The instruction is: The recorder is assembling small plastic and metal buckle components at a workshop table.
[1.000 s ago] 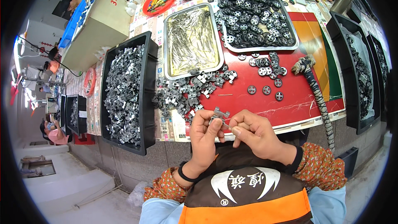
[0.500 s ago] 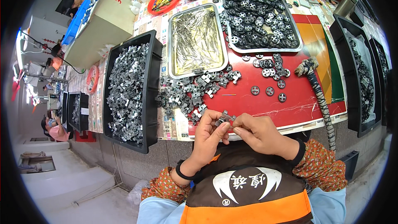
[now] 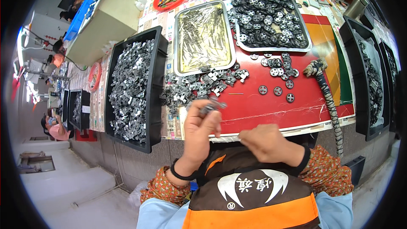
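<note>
My left hand (image 3: 196, 138) is closed around a small grey plastic part (image 3: 213, 105), blurred by motion, near the front of the red board (image 3: 254, 114). To its right, my right hand (image 3: 271, 144) sits at the board's front edge, thumb and fingers pressed together. Whatever is between them, if anything, is hidden. Past the left hand spreads a loose pile of grey plastic parts (image 3: 186, 89). Several black wheels with silver spokes (image 3: 277, 91) lie on the board, and one thin metal pin (image 3: 235, 93) lies left of them.
Behind the pile stands a metal tray (image 3: 177, 46) of pins; beside it, another tray (image 3: 275, 51) heaped with wheels. A black bin (image 3: 155, 89) of grey parts is at left. A wrapped hooked bar (image 3: 328, 97) and another black bin (image 3: 360, 123) stand right. People work at far left.
My hands, close together at the grey part before, are now apart. The left one has moved left and away from me with the part; the right one has stayed nearly in place, slightly lower.
</note>
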Motion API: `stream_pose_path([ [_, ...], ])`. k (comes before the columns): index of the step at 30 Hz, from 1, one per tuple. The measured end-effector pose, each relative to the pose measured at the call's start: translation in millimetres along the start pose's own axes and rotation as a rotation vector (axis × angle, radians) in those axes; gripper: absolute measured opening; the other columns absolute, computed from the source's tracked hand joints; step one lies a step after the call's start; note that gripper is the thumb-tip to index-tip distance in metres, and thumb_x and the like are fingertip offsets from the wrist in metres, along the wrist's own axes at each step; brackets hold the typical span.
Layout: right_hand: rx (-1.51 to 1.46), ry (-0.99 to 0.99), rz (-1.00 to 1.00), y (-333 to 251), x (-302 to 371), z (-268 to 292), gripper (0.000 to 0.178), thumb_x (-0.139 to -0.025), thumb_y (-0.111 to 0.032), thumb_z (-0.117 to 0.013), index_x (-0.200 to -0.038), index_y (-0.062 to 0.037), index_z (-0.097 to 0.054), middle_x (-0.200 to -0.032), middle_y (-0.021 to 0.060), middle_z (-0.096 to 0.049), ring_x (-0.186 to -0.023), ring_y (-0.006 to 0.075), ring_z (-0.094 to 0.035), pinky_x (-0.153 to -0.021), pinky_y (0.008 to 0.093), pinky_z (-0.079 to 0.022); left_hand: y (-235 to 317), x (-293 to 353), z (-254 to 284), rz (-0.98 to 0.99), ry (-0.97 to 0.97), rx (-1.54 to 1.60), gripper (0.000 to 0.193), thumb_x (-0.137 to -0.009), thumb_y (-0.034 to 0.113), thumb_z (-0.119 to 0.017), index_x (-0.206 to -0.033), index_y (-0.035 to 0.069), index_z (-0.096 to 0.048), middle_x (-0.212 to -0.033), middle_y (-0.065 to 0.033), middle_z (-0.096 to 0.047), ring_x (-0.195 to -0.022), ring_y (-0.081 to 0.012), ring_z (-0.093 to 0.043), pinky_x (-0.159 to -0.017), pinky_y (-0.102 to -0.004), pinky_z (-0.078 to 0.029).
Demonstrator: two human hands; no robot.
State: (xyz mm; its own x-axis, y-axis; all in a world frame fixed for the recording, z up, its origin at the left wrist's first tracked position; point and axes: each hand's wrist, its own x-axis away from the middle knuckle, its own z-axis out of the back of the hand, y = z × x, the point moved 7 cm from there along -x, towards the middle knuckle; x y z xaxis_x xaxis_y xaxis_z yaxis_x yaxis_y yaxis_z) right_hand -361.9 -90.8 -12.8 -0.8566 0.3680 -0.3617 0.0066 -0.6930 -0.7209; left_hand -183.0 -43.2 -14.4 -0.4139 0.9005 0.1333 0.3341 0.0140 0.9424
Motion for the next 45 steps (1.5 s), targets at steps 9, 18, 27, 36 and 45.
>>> stream_pose_path([
  [9,-0.23,0.134,-0.277,16.6,-14.7,68.1,0.016,-0.094,0.001,-0.066,-0.11,-0.0001,-0.068,-0.086,0.0133,-0.07,-0.069,0.0262,-0.07,-0.062,0.0349,-0.053,-24.6,5.9,-17.9,0.133,-0.172,-0.243,0.023,-0.102,0.005,-0.066,-0.123,0.006,-0.056,-0.11,-0.0024,-0.064,-0.098,-0.0097,-0.065,-0.077,-0.0261,-0.061],
  [18,-0.048,0.082,-0.146,4.5,-19.2,57.5,0.018,-0.089,0.001,-0.069,-0.106,-0.0016,-0.067,-0.085,0.013,-0.066,-0.078,0.0334,-0.068,-0.064,0.0426,-0.052,-38.2,16.8,-16.9,0.318,-0.391,-0.394,0.028,-0.104,0.007,-0.063,-0.132,0.006,-0.056,-0.126,-0.0042,-0.063,-0.108,-0.0103,-0.065,-0.086,-0.0285,-0.062],
  [27,-0.005,0.05,-0.135,5.7,-16.4,53.1,0.021,-0.086,0.001,-0.069,-0.107,-0.0029,-0.066,-0.084,0.0119,-0.064,-0.079,0.033,-0.068,-0.064,0.0436,-0.052,-38.2,20.2,-24.4,0.31,-0.477,-0.413,0.034,-0.106,0.011,-0.06,-0.14,0.005,-0.056,-0.129,-0.0039,-0.063,-0.111,-0.0106,-0.062,-0.089,-0.0296,-0.061],
  [36,-0.021,0.055,-0.132,8.5,-11.6,48.0,0.015,-0.088,-0.001,-0.067,-0.103,-0.0028,-0.065,-0.085,0.0124,-0.067,-0.079,0.0344,-0.069,-0.063,0.0446,-0.052,-36.5,20.2,-29.6,0.296,-0.525,-0.475,0.038,-0.106,0.008,-0.058,-0.144,0.004,-0.054,-0.132,-0.0055,-0.06,-0.115,-0.0124,-0.061,-0.093,-0.0294,-0.059],
  [45,-0.186,0.032,-0.285,19.6,-2.2,41.4,0.005,-0.093,-0.004,-0.066,-0.099,-0.003,-0.066,-0.081,0.0123,-0.067,-0.074,0.0336,-0.069,-0.062,0.0418,-0.053,-34.3,21.7,-34.2,0.285,-0.535,-0.594,0.04,-0.104,0.004,-0.059,-0.145,0.004,-0.054,-0.125,-0.0075,-0.065,-0.11,-0.0133,-0.064,-0.092,-0.0314,-0.058],
])
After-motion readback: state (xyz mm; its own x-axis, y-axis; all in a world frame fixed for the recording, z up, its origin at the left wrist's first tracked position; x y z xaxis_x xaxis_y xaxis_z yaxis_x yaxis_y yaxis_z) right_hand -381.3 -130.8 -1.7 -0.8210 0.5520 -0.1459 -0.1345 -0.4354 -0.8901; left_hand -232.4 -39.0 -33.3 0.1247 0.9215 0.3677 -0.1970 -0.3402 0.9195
